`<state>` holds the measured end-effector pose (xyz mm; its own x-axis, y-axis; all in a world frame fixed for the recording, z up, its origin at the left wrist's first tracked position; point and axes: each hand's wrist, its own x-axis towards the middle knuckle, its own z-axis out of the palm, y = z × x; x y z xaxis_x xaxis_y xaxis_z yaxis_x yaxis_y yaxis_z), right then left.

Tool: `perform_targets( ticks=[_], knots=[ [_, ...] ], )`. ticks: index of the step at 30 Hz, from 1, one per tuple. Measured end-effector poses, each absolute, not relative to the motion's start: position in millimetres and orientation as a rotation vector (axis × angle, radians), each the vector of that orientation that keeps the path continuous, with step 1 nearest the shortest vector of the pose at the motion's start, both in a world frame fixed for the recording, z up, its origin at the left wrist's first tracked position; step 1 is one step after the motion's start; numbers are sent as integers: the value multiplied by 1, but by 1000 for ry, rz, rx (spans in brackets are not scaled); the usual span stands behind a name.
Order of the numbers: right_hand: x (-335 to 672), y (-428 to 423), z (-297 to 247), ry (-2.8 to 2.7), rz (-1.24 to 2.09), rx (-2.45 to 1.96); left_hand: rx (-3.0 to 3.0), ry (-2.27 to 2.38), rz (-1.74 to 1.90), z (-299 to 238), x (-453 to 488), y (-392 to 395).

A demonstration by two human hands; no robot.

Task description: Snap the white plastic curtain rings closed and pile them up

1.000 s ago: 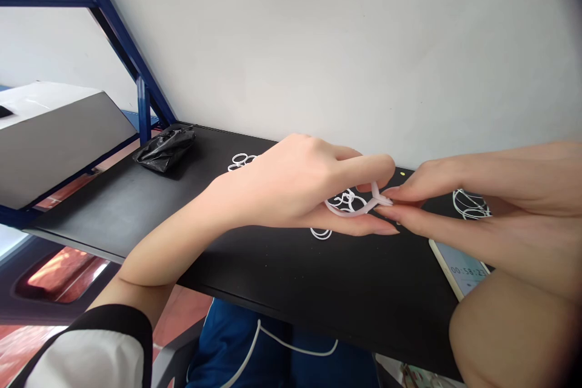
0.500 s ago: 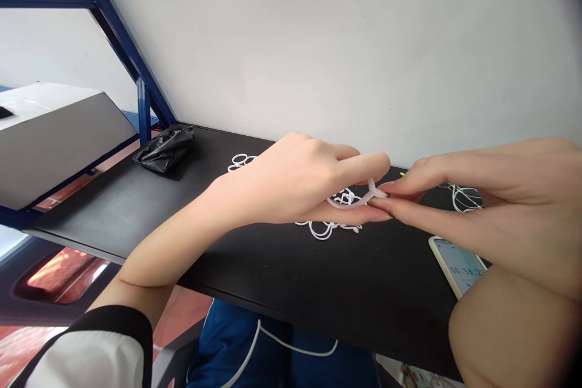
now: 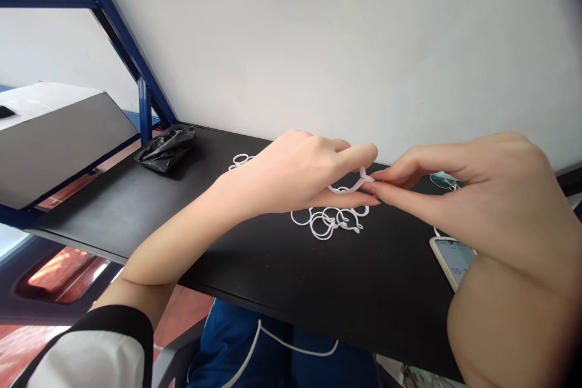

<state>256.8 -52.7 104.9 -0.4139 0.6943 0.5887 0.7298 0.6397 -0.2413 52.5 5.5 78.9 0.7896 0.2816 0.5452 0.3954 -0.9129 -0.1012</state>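
Note:
My left hand (image 3: 300,173) and my right hand (image 3: 473,194) meet above the black table (image 3: 254,267), both pinching one white plastic ring (image 3: 357,185) between thumb and fingers. The ring hangs a little above the tabletop. Just below it on the table lies a cluster of several white rings (image 3: 330,221). More white rings (image 3: 240,160) lie behind my left wrist, and another bunch (image 3: 443,180) shows behind my right hand, partly hidden.
A phone (image 3: 452,257) with a lit screen lies under my right forearm near the table's front edge. A crumpled black plastic bag (image 3: 166,148) sits at the table's far left. Blue metal frame (image 3: 122,42) and a slanted grey panel (image 3: 59,139) stand left.
Both hands have lifted slightly and drifted left with the ring, uncovering the cluster of rings on the table below them.

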Motion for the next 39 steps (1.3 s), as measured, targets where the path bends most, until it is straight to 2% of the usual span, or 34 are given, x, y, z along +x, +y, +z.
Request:
perform_targets(
  ticks=[7,17,24,28,31,35,39],
  knots=[
    [254,-50,102,-2186,-131,-1090,-2814,-603,-798,80,52,9],
    [248,-51,100,-2085,40,-1122,-2949,-704,-762,83,48,12],
    [248,-33,88,-2066,303,-1154,-2977,-1003,-242,68,47,39],
    [242,-12,70,-1963,610,-1216,-2984,-1349,236,46,46,75],
    [235,4,49,-2018,751,-1296,-2915,-1533,432,34,44,95],
    [223,19,16,-2436,754,-1476,-2836,-1697,617,29,42,104],
    [213,25,-10,-2577,735,-1492,-2806,-1762,716,29,42,103]
  ],
)
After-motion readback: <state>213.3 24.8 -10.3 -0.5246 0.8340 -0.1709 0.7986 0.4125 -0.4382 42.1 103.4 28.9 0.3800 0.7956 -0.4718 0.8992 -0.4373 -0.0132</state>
